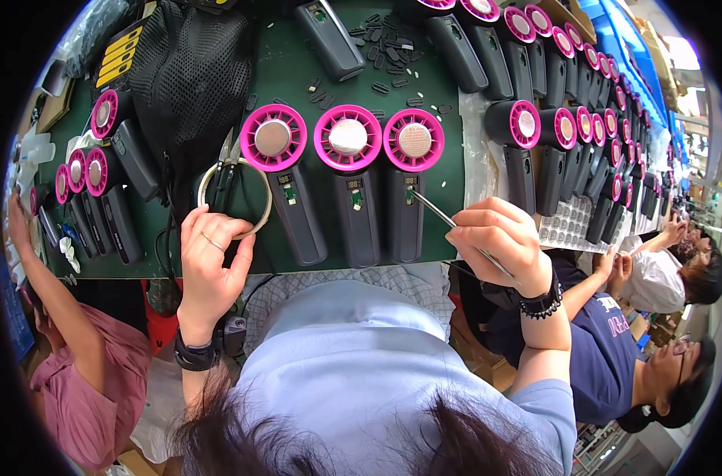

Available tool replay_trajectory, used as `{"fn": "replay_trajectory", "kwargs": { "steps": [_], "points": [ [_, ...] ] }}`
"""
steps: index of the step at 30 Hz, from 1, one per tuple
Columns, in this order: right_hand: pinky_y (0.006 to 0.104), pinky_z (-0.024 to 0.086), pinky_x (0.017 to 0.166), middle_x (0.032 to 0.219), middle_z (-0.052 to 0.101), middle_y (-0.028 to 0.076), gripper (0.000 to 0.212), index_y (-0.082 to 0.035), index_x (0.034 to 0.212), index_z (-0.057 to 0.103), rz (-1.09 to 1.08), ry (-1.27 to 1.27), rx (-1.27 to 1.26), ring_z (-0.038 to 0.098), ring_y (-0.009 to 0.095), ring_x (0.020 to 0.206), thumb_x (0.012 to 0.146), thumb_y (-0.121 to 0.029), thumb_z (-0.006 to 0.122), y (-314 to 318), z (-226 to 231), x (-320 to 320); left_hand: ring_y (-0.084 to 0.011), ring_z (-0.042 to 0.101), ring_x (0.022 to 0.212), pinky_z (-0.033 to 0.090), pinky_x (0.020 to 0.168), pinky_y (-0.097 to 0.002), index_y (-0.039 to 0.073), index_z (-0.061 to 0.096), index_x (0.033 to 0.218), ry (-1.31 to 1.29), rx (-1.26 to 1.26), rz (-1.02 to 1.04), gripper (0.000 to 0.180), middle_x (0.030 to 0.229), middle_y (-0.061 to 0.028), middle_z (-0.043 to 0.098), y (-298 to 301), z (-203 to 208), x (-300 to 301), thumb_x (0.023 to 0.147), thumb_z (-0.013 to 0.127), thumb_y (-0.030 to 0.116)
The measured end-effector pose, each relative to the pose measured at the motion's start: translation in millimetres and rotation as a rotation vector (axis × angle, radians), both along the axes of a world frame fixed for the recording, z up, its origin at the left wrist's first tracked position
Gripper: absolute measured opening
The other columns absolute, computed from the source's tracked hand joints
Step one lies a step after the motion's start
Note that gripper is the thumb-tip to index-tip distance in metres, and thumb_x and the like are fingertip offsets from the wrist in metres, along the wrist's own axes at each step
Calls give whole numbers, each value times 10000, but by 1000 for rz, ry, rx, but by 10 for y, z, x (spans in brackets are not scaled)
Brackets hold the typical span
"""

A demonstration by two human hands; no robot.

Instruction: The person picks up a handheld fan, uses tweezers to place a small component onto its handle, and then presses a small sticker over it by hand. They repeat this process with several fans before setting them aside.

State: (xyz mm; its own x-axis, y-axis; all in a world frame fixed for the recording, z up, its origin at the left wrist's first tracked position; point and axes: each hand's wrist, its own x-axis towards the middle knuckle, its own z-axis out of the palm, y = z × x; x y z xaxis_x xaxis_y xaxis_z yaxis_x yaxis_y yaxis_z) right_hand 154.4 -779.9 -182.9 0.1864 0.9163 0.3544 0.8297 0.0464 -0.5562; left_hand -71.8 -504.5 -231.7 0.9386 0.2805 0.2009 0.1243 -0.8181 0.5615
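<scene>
Three dark grey handheld fans with pink round grilles lie side by side before me: a left fan (304, 226), a middle fan (359, 230) and a right fan (408, 234). Each has an opening in its handle showing a small green circuit board. My right hand (496, 238) grips metal tweezers (434, 209), their tip at the opening of the right fan. Closed on the lower edge of a thin cream-coloured ring, like a nearly used-up tape roll (267, 198), is my left hand (214, 258). Black-handled scissors (227, 163) lie behind that ring.
More fans (527, 127) stand in rows along the right. Another group of fans (99, 182) lies at the left, near a co-worker's arm (51, 282). Small black oval parts (388, 44) are scattered at the back, beside a lone grey handle (329, 40). Co-workers sit at right.
</scene>
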Motion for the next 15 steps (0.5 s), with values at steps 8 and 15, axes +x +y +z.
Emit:
{"fn": "replay_trajectory", "kwargs": {
  "steps": [8, 15],
  "points": [
    [311, 497, 543, 811, 653, 95, 293, -21, 890, 599, -16, 20, 16, 622, 236, 645, 666, 98, 746, -10, -32, 8, -247, 587, 790, 392, 987, -423, 47, 609, 851, 2, 1, 0, 116, 788, -59, 604, 1, -8, 0, 769, 686, 18],
    [303, 493, 540, 805, 655, 106, 290, -12, 895, 593, -44, 42, 43, 614, 230, 625, 673, 106, 737, -35, -58, 1, -247, 589, 780, 394, 985, -428, 46, 610, 852, -2, 2, -5, 122, 785, -61, 602, 8, 0, 7, 764, 688, 14]
  ]
}}
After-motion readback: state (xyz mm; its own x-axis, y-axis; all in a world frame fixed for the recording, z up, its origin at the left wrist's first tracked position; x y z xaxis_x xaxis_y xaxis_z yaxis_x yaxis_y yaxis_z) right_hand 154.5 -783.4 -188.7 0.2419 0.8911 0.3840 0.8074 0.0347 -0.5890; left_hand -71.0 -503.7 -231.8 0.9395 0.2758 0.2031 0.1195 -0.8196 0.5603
